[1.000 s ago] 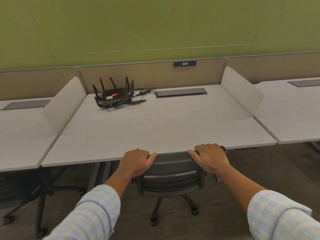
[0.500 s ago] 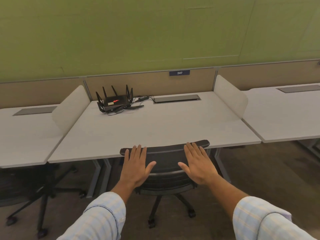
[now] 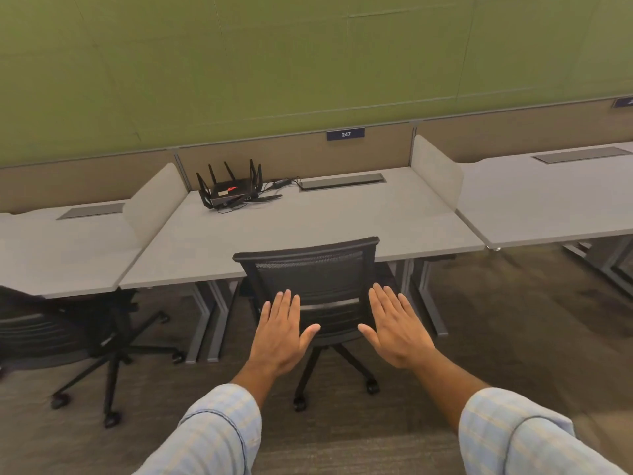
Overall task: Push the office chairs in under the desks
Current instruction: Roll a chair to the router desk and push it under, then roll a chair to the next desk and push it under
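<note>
A black mesh-backed office chair [image 3: 310, 272] stands at the front edge of the middle grey desk [image 3: 342, 222], its seat tucked under the top. My left hand [image 3: 282, 332] and my right hand [image 3: 397, 329] are held flat, fingers spread, in front of the chair's back and apart from it, holding nothing. A second black chair [image 3: 44, 330] sits under the left desk [image 3: 51, 248], with its wheeled base sticking out onto the carpet.
A black router [image 3: 230, 193] with antennas and cables lies at the back of the middle desk. Low grey dividers [image 3: 436, 171] separate the desks. A third desk [image 3: 548, 197] stands to the right, open carpet before it.
My hands let go of the chair's top edge, opened flat and drew back from it. The view has pulled away from the desk, and the chair stays pushed in.
</note>
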Motion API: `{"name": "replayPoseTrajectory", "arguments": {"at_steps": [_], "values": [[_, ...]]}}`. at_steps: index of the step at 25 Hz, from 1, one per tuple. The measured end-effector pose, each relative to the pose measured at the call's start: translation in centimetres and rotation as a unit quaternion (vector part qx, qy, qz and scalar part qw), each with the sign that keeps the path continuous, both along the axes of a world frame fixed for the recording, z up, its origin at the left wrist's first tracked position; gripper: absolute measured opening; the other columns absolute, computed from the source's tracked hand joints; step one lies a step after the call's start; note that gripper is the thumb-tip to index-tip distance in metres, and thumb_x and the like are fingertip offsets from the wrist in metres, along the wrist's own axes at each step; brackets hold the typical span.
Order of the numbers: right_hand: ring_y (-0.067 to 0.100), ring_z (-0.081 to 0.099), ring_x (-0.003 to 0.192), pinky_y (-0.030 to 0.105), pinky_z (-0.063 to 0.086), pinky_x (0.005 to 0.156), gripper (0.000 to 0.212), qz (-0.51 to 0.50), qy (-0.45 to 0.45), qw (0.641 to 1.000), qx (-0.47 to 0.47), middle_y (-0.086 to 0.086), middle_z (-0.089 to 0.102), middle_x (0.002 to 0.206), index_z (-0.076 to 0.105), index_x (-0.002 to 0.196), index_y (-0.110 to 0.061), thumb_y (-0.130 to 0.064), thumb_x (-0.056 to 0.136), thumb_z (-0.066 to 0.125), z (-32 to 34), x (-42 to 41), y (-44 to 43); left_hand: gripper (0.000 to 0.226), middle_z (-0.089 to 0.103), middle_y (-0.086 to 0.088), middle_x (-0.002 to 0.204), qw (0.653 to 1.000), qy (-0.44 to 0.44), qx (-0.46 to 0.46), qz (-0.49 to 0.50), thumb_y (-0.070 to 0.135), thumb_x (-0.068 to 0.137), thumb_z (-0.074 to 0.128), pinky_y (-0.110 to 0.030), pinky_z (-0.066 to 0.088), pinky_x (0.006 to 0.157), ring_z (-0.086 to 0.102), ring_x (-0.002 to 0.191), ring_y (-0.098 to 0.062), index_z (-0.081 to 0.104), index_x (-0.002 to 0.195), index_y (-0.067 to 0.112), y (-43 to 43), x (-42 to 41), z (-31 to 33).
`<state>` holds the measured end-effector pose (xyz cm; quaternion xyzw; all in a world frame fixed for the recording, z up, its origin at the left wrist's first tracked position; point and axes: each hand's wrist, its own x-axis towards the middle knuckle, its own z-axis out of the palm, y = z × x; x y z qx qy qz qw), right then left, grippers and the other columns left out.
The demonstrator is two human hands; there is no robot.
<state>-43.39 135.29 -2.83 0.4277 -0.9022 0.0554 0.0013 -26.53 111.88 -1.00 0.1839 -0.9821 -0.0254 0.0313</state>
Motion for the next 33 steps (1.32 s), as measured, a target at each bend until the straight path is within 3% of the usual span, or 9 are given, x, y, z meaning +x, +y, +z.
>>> {"name": "replayPoseTrajectory", "arguments": {"at_steps": [13, 17, 19, 24, 29, 33], "values": [[0.026, -0.012, 0.163, 0.043, -0.010, 0.129, 0.085, -0.091, 0.009, 0.996, -0.015, 0.009, -0.008, 0.178, -0.006, 0.168, -0.013, -0.068, 0.107, 0.015, 0.7, 11.2, 12.6, 0.127, 0.008, -0.014, 0.182, 0.997, 0.006, 0.002, -0.072, 0.089, 0.082, -0.028, -0.051, 0.002, 0.137, 0.000, 0.169, -0.029, 0.015, 0.172, 0.011, 12.1, 6.2, -0.4], [0.028, -0.009, 0.164, 0.047, -0.003, 0.132, 0.091, -0.135, 0.016, 0.990, -0.025, 0.009, -0.007, 0.178, -0.002, 0.169, -0.011, -0.072, 0.102, 0.004, 0.9, 16.7, 16.9, 0.128, 0.007, -0.014, 0.182, 0.994, -0.001, 0.009, -0.108, 0.088, 0.080, -0.030, -0.050, -0.002, 0.136, -0.002, 0.169, -0.029, 0.013, 0.173, 0.010, 15.4, 10.4, -0.3], [0.030, -0.005, 0.164, 0.049, 0.001, 0.133, 0.097, -0.155, 0.021, 0.987, -0.027, 0.009, -0.006, 0.177, 0.002, 0.169, -0.008, -0.075, 0.099, -0.001, 1.1, 19.7, 19.3, 0.126, 0.014, -0.016, 0.181, 0.991, 0.002, 0.017, -0.131, 0.088, 0.085, -0.025, -0.051, 0.003, 0.136, 0.005, 0.169, -0.031, 0.019, 0.172, 0.008, 17.2, 12.4, -0.7], [0.028, -0.008, 0.164, 0.047, -0.002, 0.132, 0.092, -0.209, 0.032, 0.977, -0.016, 0.012, -0.005, 0.178, -0.002, 0.169, -0.009, -0.070, 0.100, 0.005, 2.6, 27.0, 26.2, 0.117, 0.042, -0.024, 0.169, 0.984, -0.010, 0.043, -0.173, 0.084, 0.098, -0.007, -0.062, 0.028, 0.130, 0.033, 0.161, -0.039, 0.047, 0.160, 0.001, 23.3, 16.4, -2.8], [0.027, -0.007, 0.164, 0.046, -0.005, 0.131, 0.086, -0.253, 0.055, 0.966, 0.011, 0.012, -0.004, 0.178, -0.002, 0.168, -0.009, -0.066, 0.107, 0.014, 3.7, 32.4, 34.2, 0.121, 0.020, -0.018, 0.180, 0.970, 0.007, 0.050, -0.238, 0.086, 0.090, -0.017, -0.053, 0.006, 0.135, 0.009, 0.168, -0.032, 0.027, 0.170, 0.007, 31.9, 18.7, -1.7], [0.030, 0.001, 0.164, 0.047, 0.000, 0.131, 0.085, -0.289, 0.079, 0.954, 0.018, 0.014, 0.003, 0.178, 0.006, 0.168, -0.006, -0.063, 0.107, 0.019, 5.1, 35.9, 41.4, 0.112, 0.021, -0.018, 0.179, 0.951, 0.038, 0.058, -0.300, 0.084, 0.096, -0.005, -0.054, 0.007, 0.136, 0.010, 0.168, -0.032, 0.029, 0.170, 0.006, 39.5, 19.6, -0.1]]}}
